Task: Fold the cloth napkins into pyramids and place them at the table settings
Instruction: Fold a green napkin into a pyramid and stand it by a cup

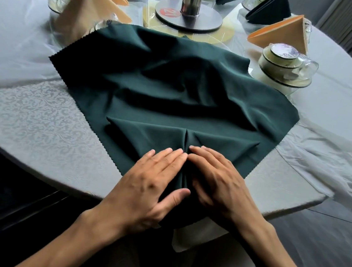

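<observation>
With my left hand (152, 181) and right hand (216, 179) flat, fingers straight, on the green napkin (175, 94) at the worktop's (42, 119) near edge, I should press both folded corners evenly along the centre seam.

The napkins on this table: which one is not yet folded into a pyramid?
The dark green napkin lying spread and rumpled under both hands, the left hand and the right hand. The other orange and green napkins stand already folded at the settings.

1 head-worn view looks forward and down, close over the table (41, 123)
</observation>
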`<state>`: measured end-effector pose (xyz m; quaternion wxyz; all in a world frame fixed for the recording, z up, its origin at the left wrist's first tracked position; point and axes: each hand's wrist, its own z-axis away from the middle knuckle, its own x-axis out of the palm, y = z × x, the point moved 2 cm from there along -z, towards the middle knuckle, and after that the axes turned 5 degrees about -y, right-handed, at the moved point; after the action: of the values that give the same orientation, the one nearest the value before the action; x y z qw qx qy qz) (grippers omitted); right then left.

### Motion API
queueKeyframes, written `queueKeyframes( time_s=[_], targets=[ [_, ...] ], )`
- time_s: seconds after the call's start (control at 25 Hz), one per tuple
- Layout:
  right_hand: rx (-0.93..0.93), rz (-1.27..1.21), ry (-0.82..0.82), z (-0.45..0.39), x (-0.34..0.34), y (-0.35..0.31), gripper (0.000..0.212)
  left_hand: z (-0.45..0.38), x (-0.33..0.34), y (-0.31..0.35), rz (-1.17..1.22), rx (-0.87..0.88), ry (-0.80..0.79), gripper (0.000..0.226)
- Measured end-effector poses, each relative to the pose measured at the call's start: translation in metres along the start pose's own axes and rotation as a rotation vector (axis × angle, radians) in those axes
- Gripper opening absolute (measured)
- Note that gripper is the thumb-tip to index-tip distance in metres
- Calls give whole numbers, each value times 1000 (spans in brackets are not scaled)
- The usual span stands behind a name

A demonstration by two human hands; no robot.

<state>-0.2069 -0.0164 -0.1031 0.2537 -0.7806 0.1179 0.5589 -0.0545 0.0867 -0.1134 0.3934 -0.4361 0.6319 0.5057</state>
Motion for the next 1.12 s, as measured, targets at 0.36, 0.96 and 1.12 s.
queueKeyframes(
  time_s=[0.36, 0.96, 1.12],
  targets=[
    [431, 223, -331, -7, -10, 61, 80, -2, 13, 19, -137, -59, -33, 65],
    [251, 241, -85, 22, 35, -50, 55, -22, -34, -108, -185, -348, -308, 91],
    [266, 235, -83, 22, 35, -50, 57, -43, -47, -104, -342, -186, -20, 66]
  ],
)
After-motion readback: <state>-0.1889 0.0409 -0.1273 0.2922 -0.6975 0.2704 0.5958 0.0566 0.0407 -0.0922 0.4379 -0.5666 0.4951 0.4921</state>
